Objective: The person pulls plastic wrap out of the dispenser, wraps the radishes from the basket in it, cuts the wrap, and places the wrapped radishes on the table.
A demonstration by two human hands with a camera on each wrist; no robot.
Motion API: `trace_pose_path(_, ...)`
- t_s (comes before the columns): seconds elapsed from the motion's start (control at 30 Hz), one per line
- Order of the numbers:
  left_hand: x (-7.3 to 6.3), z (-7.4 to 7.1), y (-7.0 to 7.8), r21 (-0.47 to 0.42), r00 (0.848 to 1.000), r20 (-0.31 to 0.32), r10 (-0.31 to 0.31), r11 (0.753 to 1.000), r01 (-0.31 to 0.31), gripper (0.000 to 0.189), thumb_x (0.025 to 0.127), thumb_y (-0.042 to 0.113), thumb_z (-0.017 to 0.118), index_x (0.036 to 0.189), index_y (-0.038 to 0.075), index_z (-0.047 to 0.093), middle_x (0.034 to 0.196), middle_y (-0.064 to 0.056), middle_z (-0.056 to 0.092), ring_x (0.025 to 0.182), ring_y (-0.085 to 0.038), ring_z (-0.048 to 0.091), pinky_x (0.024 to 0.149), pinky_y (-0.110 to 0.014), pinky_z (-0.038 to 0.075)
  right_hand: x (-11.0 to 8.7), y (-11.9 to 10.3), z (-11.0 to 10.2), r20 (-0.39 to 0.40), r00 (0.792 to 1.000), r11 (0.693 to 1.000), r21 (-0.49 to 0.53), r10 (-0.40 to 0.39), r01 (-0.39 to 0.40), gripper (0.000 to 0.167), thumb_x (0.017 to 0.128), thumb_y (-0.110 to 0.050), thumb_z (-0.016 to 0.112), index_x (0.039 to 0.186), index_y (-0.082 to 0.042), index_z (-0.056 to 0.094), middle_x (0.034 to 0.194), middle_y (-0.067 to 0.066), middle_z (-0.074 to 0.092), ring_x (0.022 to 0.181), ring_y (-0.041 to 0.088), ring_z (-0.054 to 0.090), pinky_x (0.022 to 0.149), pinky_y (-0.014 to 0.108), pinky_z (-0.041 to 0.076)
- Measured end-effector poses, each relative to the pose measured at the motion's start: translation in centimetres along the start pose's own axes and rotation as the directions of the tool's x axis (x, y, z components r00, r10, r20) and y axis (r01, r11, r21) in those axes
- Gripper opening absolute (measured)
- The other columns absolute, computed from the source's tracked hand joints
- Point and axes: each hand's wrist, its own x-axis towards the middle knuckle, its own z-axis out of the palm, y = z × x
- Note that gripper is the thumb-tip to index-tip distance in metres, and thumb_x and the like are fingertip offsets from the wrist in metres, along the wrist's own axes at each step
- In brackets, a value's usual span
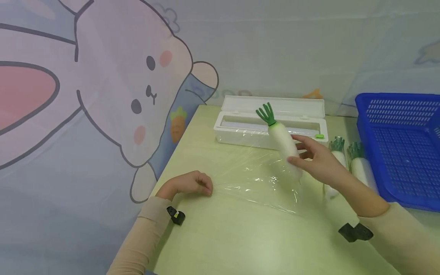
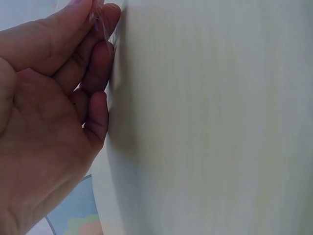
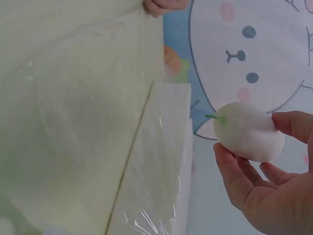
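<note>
My right hand [image 1: 319,160] holds a white radish [image 1: 282,139] with green cut stalks, tilted above the table, thumb on one side and fingers on the other. Its rounded end faces the camera in the right wrist view. My left hand [image 1: 192,183] pinches a gathered corner of clear cling film [image 2: 101,19] between thumb and forefinger, close over the table's left side. From there the film [image 1: 258,179] stretches in a wrinkled sheet toward the white cling film box [image 1: 244,137], passing below the radish. The box stands with its lid raised and a roll inside.
Two more radishes [image 1: 363,172] with green tops lie right of the box, partly behind my right forearm. A blue plastic basket [image 1: 385,179] stands at the right edge. Behind the pale table [image 1: 220,236] hangs a cloth [image 1: 275,57] printed with a cartoon rabbit.
</note>
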Motion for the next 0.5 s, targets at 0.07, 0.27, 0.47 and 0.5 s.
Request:
trace_pose_path(0.07, 0.0, 0.0, 0.0, 0.003, 1.000, 0.003, -0.002, 1.000, 0.002, 0.002, 0.086, 0.006, 0.069, 0.085, 0.004, 0.070, 0.087, 0.000, 0.065, 0.082, -0.010, 0.055, 0.081, -0.027, 0.045, 0.3, 0.2, 1.2, 0.013, 1.000, 1.000, -0.009, -0.025, 0.025, 0.065, 0.094, -0.017, 0.064, 0.148, -0.003, 0.031, 0.128, 0.027, 0.053, 0.107, 0.037, 0.059, 0.080, 0.040, 0.053)
trace_pose_path(0.27, -0.1, 0.0, 0.0, 0.008, 1.000, 0.004, -0.019, 1.000, 0.019, 0.004, 0.087, 0.006, 0.068, 0.086, 0.002, 0.070, 0.086, 0.002, 0.064, 0.082, -0.010, 0.055, 0.081, -0.027, 0.045, 1.3, 1.2, 4.3, 0.047, 0.996, 0.997, -0.013, -0.080, 0.080, 0.062, 0.091, -0.016, 0.066, 0.144, -0.003, 0.038, 0.125, 0.024, 0.056, 0.102, 0.034, 0.061, 0.073, 0.038, 0.055)
trace_pose_path(0.47, -0.1, -0.1, 0.1, 0.008, 0.999, 0.004, -0.039, 0.999, 0.039, 0.004, 0.087, 0.005, 0.067, 0.087, 0.002, 0.069, 0.085, 0.004, 0.063, 0.082, -0.010, 0.054, 0.080, -0.027, 0.045, 2.0, 2.3, 6.6, 0.073, 0.991, 0.990, -0.082, -0.111, 0.117, 0.058, 0.087, -0.011, 0.067, 0.140, -0.002, 0.044, 0.121, 0.020, 0.059, 0.098, 0.030, 0.062, 0.073, 0.034, 0.054)
trace_pose_path(0.5, -0.1, -0.1, 0.0, 0.006, 0.999, 0.004, -0.040, 0.999, 0.040, 0.004, 0.087, 0.005, 0.067, 0.087, 0.002, 0.069, 0.085, 0.004, 0.063, 0.082, -0.010, 0.054, 0.080, -0.027, 0.045, 2.1, 2.4, 6.9, 0.077, 0.990, 0.986, -0.108, -0.121, 0.129, 0.058, 0.086, -0.010, 0.067, 0.139, -0.001, 0.045, 0.120, 0.019, 0.060, 0.097, 0.029, 0.062, 0.073, 0.033, 0.053)
